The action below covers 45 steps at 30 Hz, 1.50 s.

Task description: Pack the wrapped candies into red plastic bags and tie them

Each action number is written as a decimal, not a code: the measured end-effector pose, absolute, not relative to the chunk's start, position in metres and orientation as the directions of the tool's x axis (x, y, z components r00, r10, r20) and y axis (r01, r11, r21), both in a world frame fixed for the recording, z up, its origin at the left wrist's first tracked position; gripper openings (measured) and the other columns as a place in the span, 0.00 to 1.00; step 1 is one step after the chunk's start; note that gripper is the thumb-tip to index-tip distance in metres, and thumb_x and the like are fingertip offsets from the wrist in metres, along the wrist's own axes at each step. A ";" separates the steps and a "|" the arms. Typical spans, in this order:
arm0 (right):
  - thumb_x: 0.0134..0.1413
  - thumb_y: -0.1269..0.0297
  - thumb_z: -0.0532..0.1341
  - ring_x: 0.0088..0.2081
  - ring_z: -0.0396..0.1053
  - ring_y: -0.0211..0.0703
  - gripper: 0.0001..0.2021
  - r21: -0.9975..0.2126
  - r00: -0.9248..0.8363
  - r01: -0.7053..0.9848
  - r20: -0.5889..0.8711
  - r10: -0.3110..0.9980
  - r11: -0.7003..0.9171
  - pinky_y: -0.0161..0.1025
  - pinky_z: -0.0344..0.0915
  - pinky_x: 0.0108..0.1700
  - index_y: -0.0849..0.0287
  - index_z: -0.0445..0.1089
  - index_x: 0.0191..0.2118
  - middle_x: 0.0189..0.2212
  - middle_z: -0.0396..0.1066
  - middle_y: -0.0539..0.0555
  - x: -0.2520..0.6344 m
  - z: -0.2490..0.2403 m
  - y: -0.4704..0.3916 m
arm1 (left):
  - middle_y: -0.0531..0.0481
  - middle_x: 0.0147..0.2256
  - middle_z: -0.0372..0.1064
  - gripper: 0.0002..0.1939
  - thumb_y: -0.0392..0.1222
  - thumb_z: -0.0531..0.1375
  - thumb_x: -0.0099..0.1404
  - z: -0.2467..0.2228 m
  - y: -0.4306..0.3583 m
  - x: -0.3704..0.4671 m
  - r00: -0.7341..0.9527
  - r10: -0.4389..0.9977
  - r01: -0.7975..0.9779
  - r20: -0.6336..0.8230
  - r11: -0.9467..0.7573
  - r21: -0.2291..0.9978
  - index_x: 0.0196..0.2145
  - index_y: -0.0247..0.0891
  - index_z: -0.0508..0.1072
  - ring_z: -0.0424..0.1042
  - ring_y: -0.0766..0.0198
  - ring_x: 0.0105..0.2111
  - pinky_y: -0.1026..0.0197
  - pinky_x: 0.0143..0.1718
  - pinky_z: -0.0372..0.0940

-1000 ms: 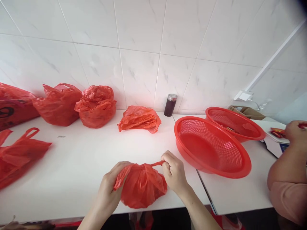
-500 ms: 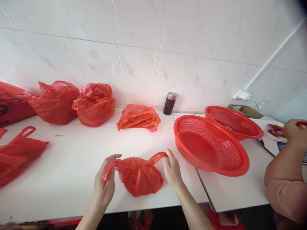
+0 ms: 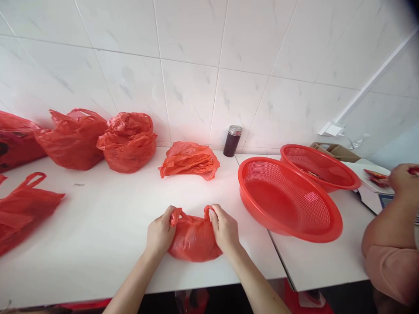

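Observation:
A filled red plastic bag [image 3: 195, 242] rests on the white table near its front edge, its contents hidden by the film. My left hand [image 3: 161, 231] is closed on the bag's left handle, which bunches up at the thumb. On the other side, my right hand [image 3: 225, 227] grips the right handle between thumb and fingers. Behind the bag lies a flattened pile of red plastic bags [image 3: 190, 162]. To the right of my right hand stands a red plastic colander [image 3: 278, 198], with nothing seen inside it.
A second red colander [image 3: 319, 168] holds a few small items. A dark thermos [image 3: 232, 141] stands by the tiled wall. Several full red bags [image 3: 127, 146] line the left. At far right, another person's arm [image 3: 389, 231] reaches over a scale [image 3: 376, 196] carrying red things.
My hands have come closer together, drawing the bag's handles in and up. The bag's knotted, gathered top has turned out of sight, and a smoother side now faces me.

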State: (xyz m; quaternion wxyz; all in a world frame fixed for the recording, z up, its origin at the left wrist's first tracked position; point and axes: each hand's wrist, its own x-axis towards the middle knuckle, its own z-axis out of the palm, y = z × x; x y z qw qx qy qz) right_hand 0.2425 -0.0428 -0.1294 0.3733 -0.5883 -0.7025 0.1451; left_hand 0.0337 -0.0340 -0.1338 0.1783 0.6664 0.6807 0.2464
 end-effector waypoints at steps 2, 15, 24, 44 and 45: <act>0.69 0.59 0.44 0.27 0.67 0.39 0.15 -0.621 -0.015 0.751 0.321 0.947 0.222 0.34 0.56 0.31 0.53 0.67 0.40 0.28 0.72 0.48 0.249 -0.132 -0.035 | 0.54 0.27 0.72 0.13 0.33 0.48 0.59 -0.133 -0.031 0.032 -0.050 0.997 0.850 0.060 0.011 0.526 0.37 0.46 0.67 0.68 0.59 0.25 0.64 0.27 0.53; 0.65 0.64 0.46 0.25 0.64 0.39 0.11 -0.564 0.020 0.821 0.184 0.983 0.088 0.35 0.50 0.28 0.53 0.62 0.34 0.28 0.71 0.47 0.248 -0.155 -0.027 | 0.52 0.38 0.76 0.17 0.32 0.46 0.63 -0.141 -0.030 0.038 -0.029 0.998 0.934 0.051 0.009 0.358 0.40 0.46 0.71 0.71 0.57 0.34 0.61 0.29 0.54; 0.63 0.62 0.45 0.20 0.55 0.42 0.09 -0.736 0.180 0.677 0.191 0.965 0.020 0.36 0.44 0.26 0.53 0.60 0.35 0.18 0.57 0.46 0.255 -0.159 -0.027 | 0.47 0.39 0.75 0.17 0.31 0.47 0.62 -0.147 -0.032 0.027 -0.038 0.991 0.934 0.125 -0.009 0.358 0.40 0.42 0.72 0.68 0.51 0.42 0.52 0.45 0.55; 0.63 0.51 0.49 0.23 0.60 0.38 0.13 -0.975 0.293 0.217 0.117 0.949 0.053 0.33 0.58 0.27 0.54 0.61 0.34 0.21 0.61 0.45 0.268 -0.162 -0.022 | 0.50 0.29 0.72 0.19 0.55 0.46 0.68 -0.139 -0.052 -0.001 -0.268 0.964 0.615 -0.009 0.178 0.769 0.30 0.42 0.67 0.72 0.57 0.32 0.60 0.34 0.65; 0.63 0.51 0.49 0.23 0.60 0.38 0.13 -0.977 0.286 0.204 0.113 0.951 0.055 0.33 0.58 0.27 0.54 0.61 0.35 0.22 0.61 0.45 0.268 -0.162 -0.022 | 0.49 0.30 0.73 0.20 0.56 0.46 0.68 -0.136 -0.052 -0.002 -0.264 0.964 0.582 -0.035 0.188 0.791 0.31 0.42 0.68 0.73 0.57 0.33 0.59 0.35 0.66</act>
